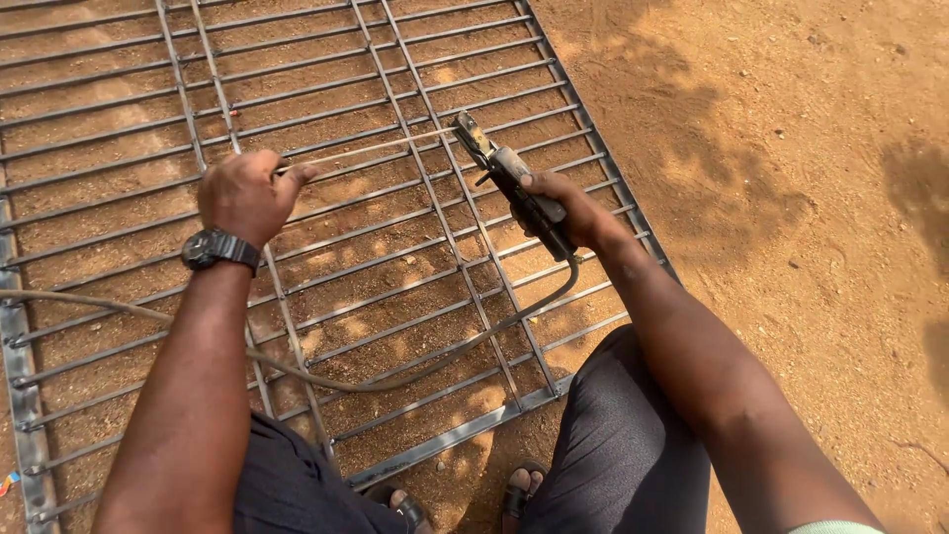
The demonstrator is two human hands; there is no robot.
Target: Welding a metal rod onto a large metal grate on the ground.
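My right hand (565,210) grips the handle of a welding electrode holder (504,178), whose jaws point up and left. A thin welding rod (376,148) runs from those jaws leftward to my left hand (247,196), which pinches its free end between the fingertips. A dark wristwatch (219,247) sits on my left wrist. Both hands hover over a metal grille (395,257) of grey bars lying flat on the sandy ground. A cable (395,376) leaves the holder, loops down across the grille and runs off to the left.
Reddish sandy ground (791,198) lies to the right of the grille, with tree shadows on it. My knees in dark trousers (623,445) and sandalled feet (519,489) are at the grille's near edge.
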